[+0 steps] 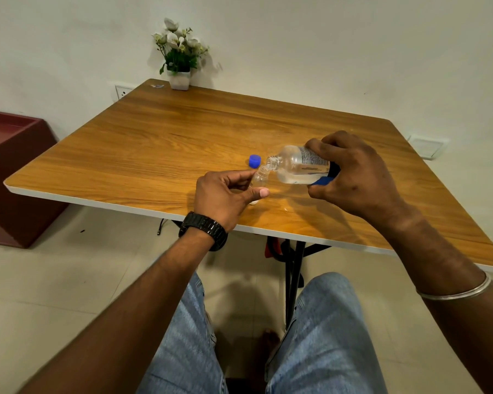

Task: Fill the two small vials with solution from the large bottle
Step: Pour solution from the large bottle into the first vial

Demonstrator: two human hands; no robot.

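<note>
Left fingers [261, 192]: thumb and forefinger pinching a small clear vial [259, 179], and it's tipped, mouth up toward the right.
Left hand [225, 194]: hovering just above the counter's near edge, black watch [204, 229] on the wrist.
Right fingers [315, 144]: curled tight round the large bottle [299, 164], thumb underneath.
Right hand [356, 177]: over the counter, silver bangle [456, 292] further down the arm.
Large bottle: lying nearly level, open neck pointing left and meeting the vial's mouth (clear liquid pooled along its lower side).
Blue cap [254, 160]: sitting on the counter just behind the vial.
Second vial: only a glimpse of something small below the left thumb, can't tell.
Counter [154, 143]: wood-grain top, white edge.
Flower pot [179, 56]: white blooms, far corner by the wall.
Red box [15, 166]: on the floor, left of the counter.
</note>
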